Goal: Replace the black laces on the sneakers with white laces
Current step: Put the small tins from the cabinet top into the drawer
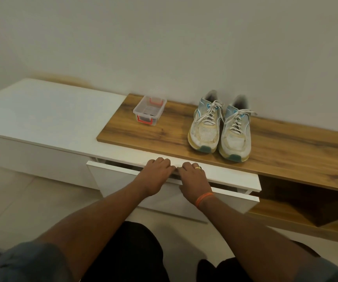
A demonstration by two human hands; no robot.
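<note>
A pale matte wall (164, 37) fills the top of the view, with a yellowish stain where it meets the low bench (41, 110). That bench is long and boxy, smooth white laminate on its left half, with a flat wood-grain board (286, 151) laid over its right half, warm brown with dark streaks. Below the board, an open wooden shelf (306, 212) shows on the right.

At the front of the bench, a white drawer (123, 184) stands partly open, its flat glossy front tilted out with a dark gap behind the top edge. Both hands are on that top edge, side by side and nearly touching: the left hand (155, 176) curls its fingers over the lip, and the right hand (192, 180) grips it the same way, a ring (198, 167) on one finger and an orange band (204, 198) round the wrist.

On the wooden board, near the wall, sits the pair of sneakers (221, 129), toes toward the camera, touching each other. They are worn white mesh with blue accents, yellowed rubber soles and teal toe bumpers. Their laces (210, 115) look white and are tied in loose bows.

Left of them, well apart, rests a small clear plastic box (149, 110), rectangular, with red clip handles at both ends and something dark inside.
</note>
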